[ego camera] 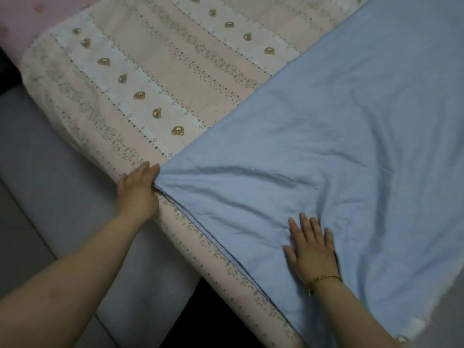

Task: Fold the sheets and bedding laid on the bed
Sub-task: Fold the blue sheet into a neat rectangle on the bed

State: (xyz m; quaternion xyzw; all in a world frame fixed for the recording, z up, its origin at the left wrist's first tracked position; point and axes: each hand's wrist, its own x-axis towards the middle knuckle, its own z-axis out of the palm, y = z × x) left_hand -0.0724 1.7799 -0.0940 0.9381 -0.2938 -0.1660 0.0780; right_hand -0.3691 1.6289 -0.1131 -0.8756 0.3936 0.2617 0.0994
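A light blue sheet lies spread over the right part of the bed, wrinkled near its lower left corner. Under it is a pink and white patterned bed cover with bear faces and leaf stripes. My left hand grips the blue sheet's corner at the bed's edge, fingers tucked under the cloth. My right hand lies flat on the blue sheet with fingers spread, a gold bracelet on its wrist. Several layered edges show along the sheet's near side.
A grey padded bed frame runs along the left below the mattress edge. A pink pillow or cushion sits at the top left corner. Dark floor shows beneath the bed edge.
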